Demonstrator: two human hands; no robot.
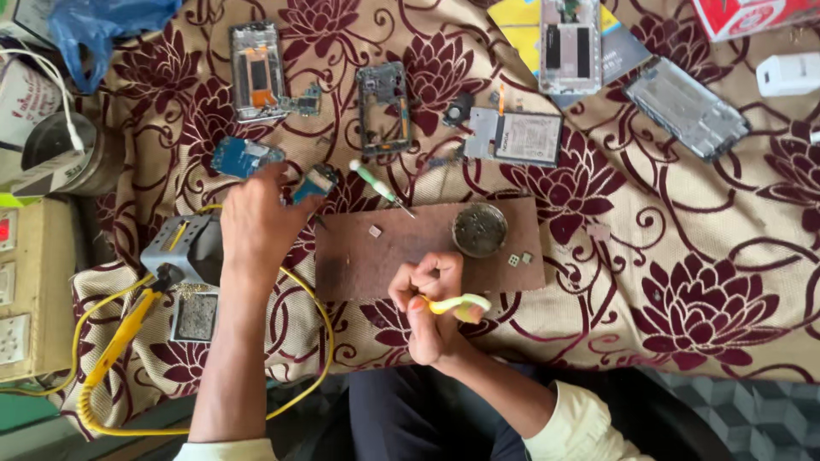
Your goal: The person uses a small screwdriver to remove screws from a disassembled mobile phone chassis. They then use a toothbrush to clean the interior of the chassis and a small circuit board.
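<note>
Bare cloth (683, 282) right of the brown board (427, 248) lies open; phone frames (384, 107) crowd the far side.

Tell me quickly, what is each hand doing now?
Left hand: fingers reach onto a small blue circuit board; grip cannot be told.
Right hand: closed around a pale yellow-handled tool.

Seen from above, the left hand (256, 224) reaches forward on a bare, fully extended forearm, palm down, fingers and thumb stretched toward its fingertips' far side. The right hand (430, 307) stays close to the body, wrist bent, fingers curled into a tight grip, its forearm in a pale rolled sleeve angling in from the lower right
</note>
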